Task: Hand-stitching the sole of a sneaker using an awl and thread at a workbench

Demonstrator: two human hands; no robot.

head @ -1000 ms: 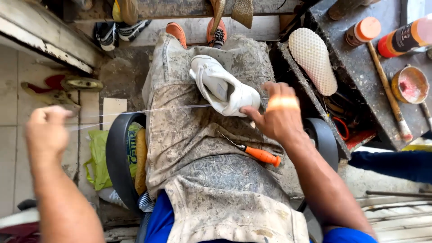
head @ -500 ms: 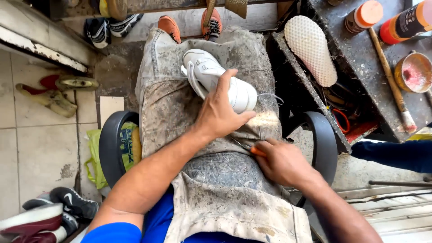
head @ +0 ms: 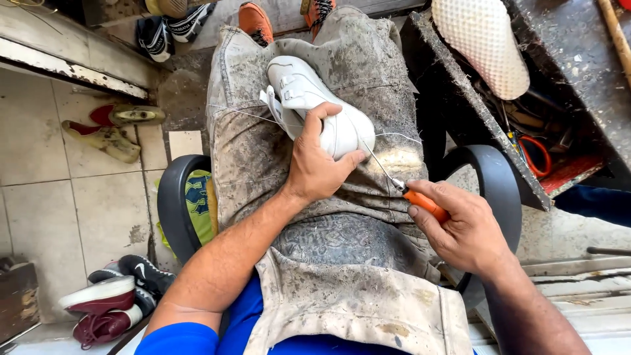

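A white shoe (head: 303,92) lies on my lap, on a dirty grey apron (head: 328,250). My left hand (head: 317,161) grips the shoe at its heel end and holds it down. My right hand (head: 463,227) holds an orange-handled awl (head: 420,199) whose metal tip points toward the shoe's heel. A thin white thread (head: 240,113) runs from the shoe across the apron on both sides.
A dark workbench (head: 565,72) at the right holds a white mesh shoe sole (head: 483,43) and tools in an open drawer. Several shoes lie on the tiled floor at the left (head: 112,299) and ahead by my feet. Black armrests (head: 174,204) flank my lap.
A second ago my arms were spread, pulling the thread taut. Since then my left hand came in and gripped the shoe, and my right hand picked up the awl and brought it toward the heel.
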